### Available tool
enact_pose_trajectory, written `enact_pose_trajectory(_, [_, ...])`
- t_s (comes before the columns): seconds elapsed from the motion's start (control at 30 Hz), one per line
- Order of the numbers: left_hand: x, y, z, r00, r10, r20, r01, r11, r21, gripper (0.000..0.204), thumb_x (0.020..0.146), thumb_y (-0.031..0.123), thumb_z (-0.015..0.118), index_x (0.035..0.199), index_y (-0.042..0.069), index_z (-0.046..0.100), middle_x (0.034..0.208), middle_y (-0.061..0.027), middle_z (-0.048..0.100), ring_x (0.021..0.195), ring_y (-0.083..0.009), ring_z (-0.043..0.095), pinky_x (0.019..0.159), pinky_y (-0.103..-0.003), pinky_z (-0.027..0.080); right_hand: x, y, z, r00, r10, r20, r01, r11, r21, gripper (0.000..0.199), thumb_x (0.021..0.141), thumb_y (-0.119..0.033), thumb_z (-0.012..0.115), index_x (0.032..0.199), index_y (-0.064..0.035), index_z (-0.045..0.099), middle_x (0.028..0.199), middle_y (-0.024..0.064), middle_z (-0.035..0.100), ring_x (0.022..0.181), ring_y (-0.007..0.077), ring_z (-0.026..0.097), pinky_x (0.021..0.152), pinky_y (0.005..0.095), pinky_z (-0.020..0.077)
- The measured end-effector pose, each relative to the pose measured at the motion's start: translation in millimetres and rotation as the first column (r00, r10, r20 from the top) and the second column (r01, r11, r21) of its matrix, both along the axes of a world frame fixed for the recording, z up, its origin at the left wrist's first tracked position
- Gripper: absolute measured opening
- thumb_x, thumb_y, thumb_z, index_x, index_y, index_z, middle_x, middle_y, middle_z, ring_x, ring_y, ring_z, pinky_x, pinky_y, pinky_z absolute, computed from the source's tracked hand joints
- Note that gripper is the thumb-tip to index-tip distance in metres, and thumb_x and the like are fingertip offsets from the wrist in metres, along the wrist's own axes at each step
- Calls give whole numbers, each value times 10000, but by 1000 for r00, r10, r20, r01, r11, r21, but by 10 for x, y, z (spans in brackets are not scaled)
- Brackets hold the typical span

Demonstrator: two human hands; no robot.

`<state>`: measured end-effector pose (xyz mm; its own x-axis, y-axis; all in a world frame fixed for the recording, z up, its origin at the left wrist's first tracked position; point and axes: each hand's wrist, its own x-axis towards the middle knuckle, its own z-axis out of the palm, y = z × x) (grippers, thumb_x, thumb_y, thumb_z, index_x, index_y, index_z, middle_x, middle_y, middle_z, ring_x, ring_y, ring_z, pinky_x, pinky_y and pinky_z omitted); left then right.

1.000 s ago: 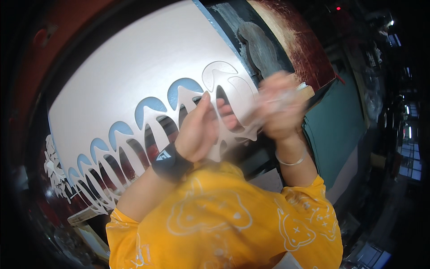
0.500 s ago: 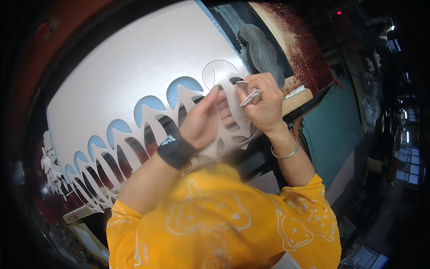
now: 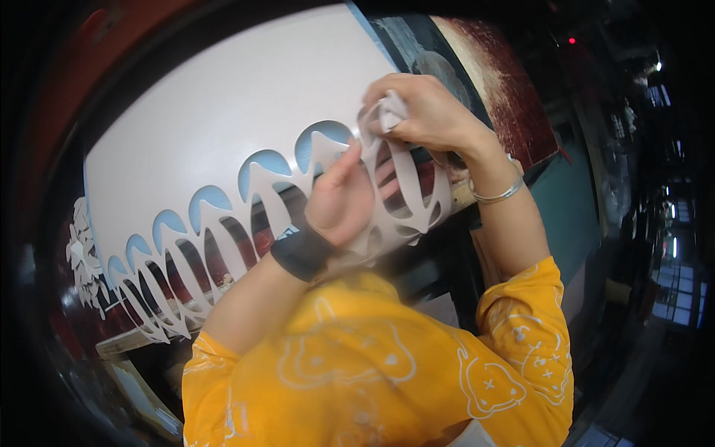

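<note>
The right hand (image 3: 432, 112) has moved up to the sheet (image 3: 223, 127)'s cut edge, now pinching a peeled strip (image 3: 387, 115) shut. The left hand (image 3: 342, 197) presses open fingers on the cutout border (image 3: 298, 201). The sheet's broad uncut part lies free above.

- A dark red-brown panel (image 3: 514, 97) with a pale, worn streak lies along the upper right, slanting down toward the right edge.
- Beside it, further left, a dark grey-blue panel (image 3: 417, 52) bears a faint rounded shape.
- Below the red-brown panel a teal surface (image 3: 570, 208) runs down the right side.
- A pale wooden edge (image 3: 126, 339) shows at the lower left, with dark red behind it.
- Far right, the room is dim; small bright windows (image 3: 674, 246) and white lights stand in a row, bent by the lens.
- A small red light (image 3: 571, 40) glows near the top right.
- The upper left corner is dark reddish brown, blurred.
</note>
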<state>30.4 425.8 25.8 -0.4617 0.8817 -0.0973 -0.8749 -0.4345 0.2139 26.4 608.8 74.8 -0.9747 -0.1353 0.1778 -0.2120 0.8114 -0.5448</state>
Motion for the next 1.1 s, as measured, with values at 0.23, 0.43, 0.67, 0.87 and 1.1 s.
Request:
enact_pose_trajectory(0.23, [141,-351,123,929,-116,-352,4,953,-304,534,969,299,471,1375,-24,341,1399,-143,394,1262,-209,411,1080,-329,290,-163,291,400,834,-551,13,99,128,-987,240,924,-310,570,887,-73,584,841,39,599,667,95,534,553,229,469])
enact_pose_trajectory(0.43, [190,-1483,229,680,-337,-650,112,925,-363,533,968,222,489,1399,-34,307,1378,-145,436,1256,-180,427,1043,-296,336,-945,-1554,453,906,412,95,77,59,-995,264,925,-357,553,800,-125,546,764,17,535,679,152,567,594,265,514])
enact_pose_trajectory(0.67, [450,-3123,414,777,260,-574,-530,762,-372,405,942,139,507,1308,-21,440,1222,-128,560,1107,-190,558,943,-298,438,-1748,-4231,482,698,629,343,111,378,-919,401,792,-438,708,942,-101,549,798,32,535,692,155,579,591,280,510])
enact_pose_trajectory(0.87, [540,-3988,194,422,467,-777,-894,68,-444,369,903,113,549,1239,-25,482,1153,-104,576,1040,-150,553,932,-295,423,-2026,-5046,137,855,331,398,25,742,-670,902,787,-489,667,1419,17,268,1411,276,301,1248,341,409,985,418,385])
enact_pose_trajectory(1.1, [56,-4351,59,541,-29,-841,-841,12,-541,486,876,50,555,1336,22,402,1194,-119,536,1034,-133,547,881,-268,430,-1277,-1990,-46,999,43,33,-34,970,-239,429,854,-174,583,1264,-56,532,1267,176,527,1145,266,526,917,380,459])
